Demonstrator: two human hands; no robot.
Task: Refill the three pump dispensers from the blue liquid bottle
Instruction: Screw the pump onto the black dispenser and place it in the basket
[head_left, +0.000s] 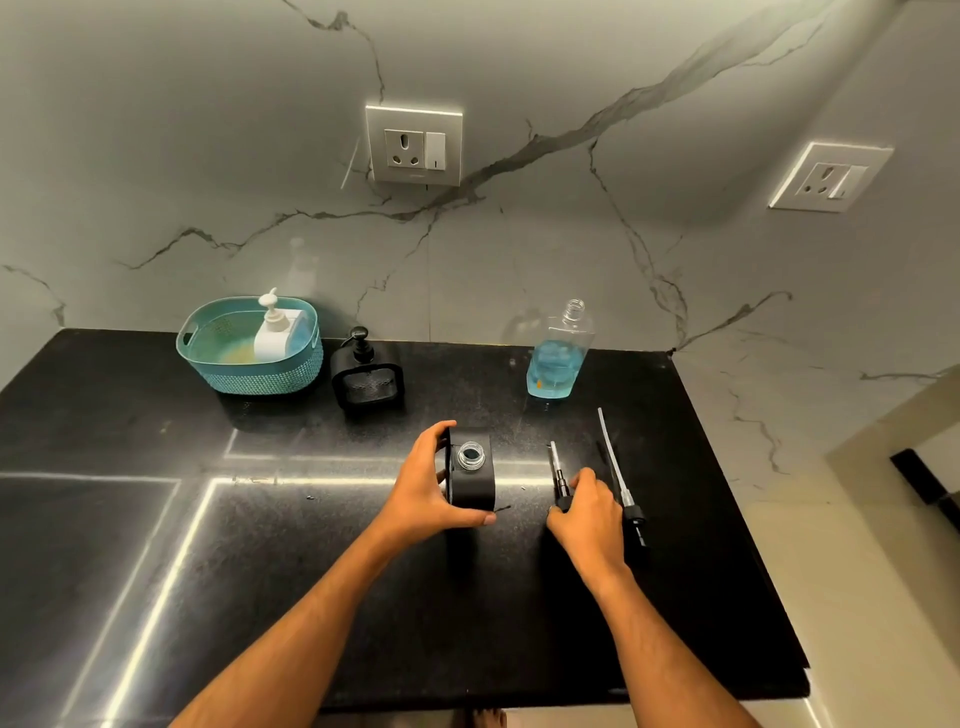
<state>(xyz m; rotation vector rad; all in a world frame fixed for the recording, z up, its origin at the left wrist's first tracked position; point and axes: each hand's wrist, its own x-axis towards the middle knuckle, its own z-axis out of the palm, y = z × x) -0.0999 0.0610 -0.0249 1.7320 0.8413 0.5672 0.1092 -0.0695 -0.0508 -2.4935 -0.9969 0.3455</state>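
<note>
A black dispenser (475, 480) with its pump removed and its clear neck open stands mid-counter; my left hand (426, 488) grips its left side and front. My right hand (589, 512) grips the black pump head (557, 473) that lies on the counter just right of it, short tube pointing away. A second pump (621, 480) with a long clear tube lies further right. The clear bottle (558, 358), uncapped and holding blue liquid in its lower half, stands behind. Another black dispenser (366, 374) with its pump on stands at the back. A white dispenser (275, 332) sits inside the teal basket (291, 369).
The black counter (260, 545) ends at the right and front edges, with a drop to the floor beyond. A marble wall with two sockets (414, 145) rises behind. Bright light strips reflect on the counter's left half.
</note>
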